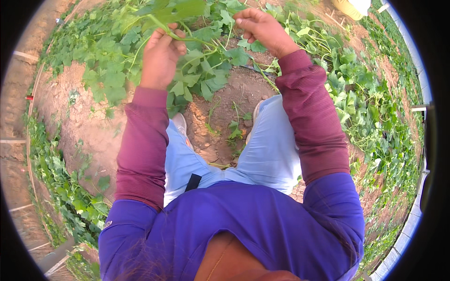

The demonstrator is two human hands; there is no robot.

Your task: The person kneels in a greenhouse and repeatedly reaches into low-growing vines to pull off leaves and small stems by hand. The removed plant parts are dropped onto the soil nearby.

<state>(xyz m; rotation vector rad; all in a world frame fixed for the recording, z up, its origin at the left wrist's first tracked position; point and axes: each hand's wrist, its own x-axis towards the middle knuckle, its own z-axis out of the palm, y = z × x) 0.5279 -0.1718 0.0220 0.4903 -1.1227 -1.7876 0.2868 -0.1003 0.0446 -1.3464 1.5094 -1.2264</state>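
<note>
My left hand [162, 52] grips a green vine stem [191, 38] between thumb and fingers, at the upper middle of the view. A broad leaf [175, 12] on that vine stands above the hand, slightly blurred. To the right, my right hand [262, 30] is raised over the foliage with thumb and forefinger close together. Whether anything thin is pinched there cannot be made out. Below and between both hands spread lobed leaves [205, 79] of the trailing vines, over bare soil [242, 84].
A thin black drip line [258, 71] runs beneath the vines. Loose cut-looking sprigs [235, 130] lie between my shoes. More vine rows [362, 116] extend on the right, and another row [66, 182] on the left. Part of another person's leg [348, 8] shows at the top right.
</note>
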